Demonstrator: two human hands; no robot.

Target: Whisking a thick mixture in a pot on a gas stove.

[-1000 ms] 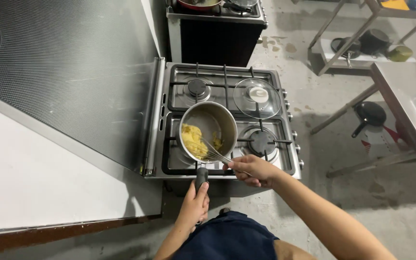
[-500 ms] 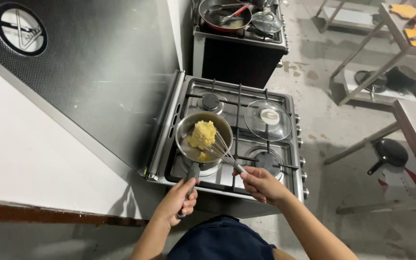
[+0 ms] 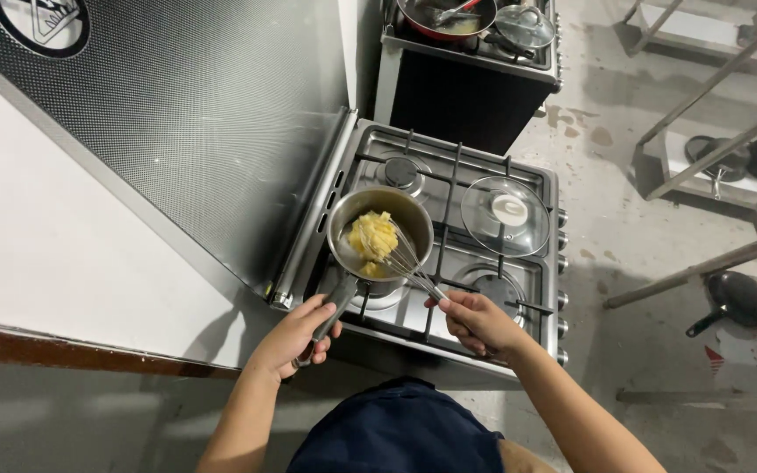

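Note:
A small steel saucepan (image 3: 340,229) sits over the front left burner of a gas stove (image 3: 532,289). Inside it lies a lump of yellow mash (image 3: 371,236). My left hand (image 3: 295,333) grips the saucepan's dark handle (image 3: 335,307). My right hand (image 3: 479,322) holds a wire whisk (image 3: 409,263), and the whisk's wires are pushed into the yellow mash.
A glass lid (image 3: 507,215) rests on the back right burner. A second stove (image 3: 466,44) beyond carries a red pan and another glass lid. Metal racks (image 3: 711,149) with dark pans stand at right; a black pan (image 3: 733,300) lies on the floor. A tilted stove cover (image 3: 186,123) rises at left.
The view has tilted and shifted, so the stove now sits lower right of where it was. The mash lump has moved across the pan with the whisk. Both hands keep their grips.

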